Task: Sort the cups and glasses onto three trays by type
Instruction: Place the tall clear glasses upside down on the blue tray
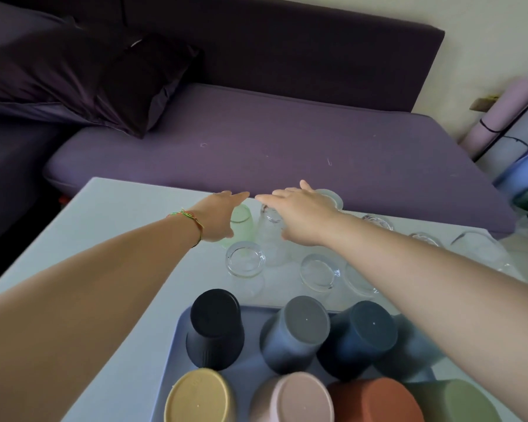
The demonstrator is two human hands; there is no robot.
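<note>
Seven plastic cups sit upside down on the blue tray (250,374) right under your chin: yellow (200,397), pink (296,397), rust (375,403) and green (451,403) in the near row, black (215,324), grey (299,327) and navy (363,333) behind them. That type looks sorted, so call it roughly a third of the job.

What's left is everything past the tray. Clear glasses stand loose on the table (119,226), one (245,258) just beyond the black cup and another (319,272) beyond the grey, with more trailing off to your right (425,239). A green glass (243,222) and a tall clear glass (269,226) stand side by side farther out. Only one tray is in view (the other two may be out of frame), so none of the glassware is placed yet.

Both your arms are stretched far forward, palms down. Your left hand (220,217) hangs over the green glass with fingers straight and together, gripping nothing. Your right hand (302,217) is spread over the tall clear glass, fingers extended toward the far table edge, also with nothing in its grasp. Whether either palm touches the rim below, I can't tell. The fingertips of the two hands nearly meet.
</note>
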